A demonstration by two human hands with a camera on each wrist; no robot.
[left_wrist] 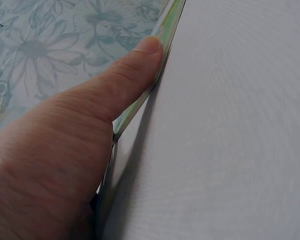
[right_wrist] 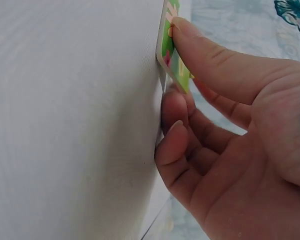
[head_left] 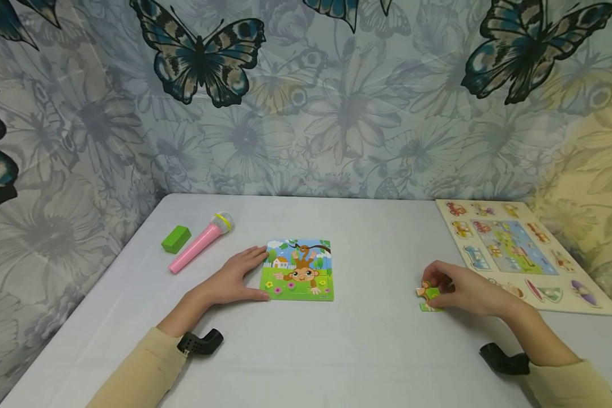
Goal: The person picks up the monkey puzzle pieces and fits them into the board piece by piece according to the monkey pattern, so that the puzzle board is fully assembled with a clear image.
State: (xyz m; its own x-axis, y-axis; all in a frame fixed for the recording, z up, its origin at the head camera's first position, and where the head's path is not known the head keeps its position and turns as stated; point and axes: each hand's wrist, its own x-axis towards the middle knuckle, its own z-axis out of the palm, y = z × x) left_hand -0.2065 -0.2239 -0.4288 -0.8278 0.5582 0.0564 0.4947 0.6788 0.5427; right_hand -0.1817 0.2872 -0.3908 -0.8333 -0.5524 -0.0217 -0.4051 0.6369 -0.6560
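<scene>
A person sits at a white table with both forearms in cream sleeves reaching forward. The left hand lies flat with fingers straight and relaxed, its thumb pressed along the left edge of a square monkey puzzle near the middle of the table. In the left wrist view, the thumb touches the puzzle's thin edge. The right hand, well to the right of the puzzle, has its fingers curled and pinches a small green and orange puzzle piece that sits low against the table. The right wrist view shows the thumb on top of the piece and the fingertips beneath it.

Far left on the table lie a pink toy microphone and, just beside it, a green block. At the far right rests a wooden peg puzzle board with vehicle shapes. Butterfly and flower patterned fabric hangs behind the table.
</scene>
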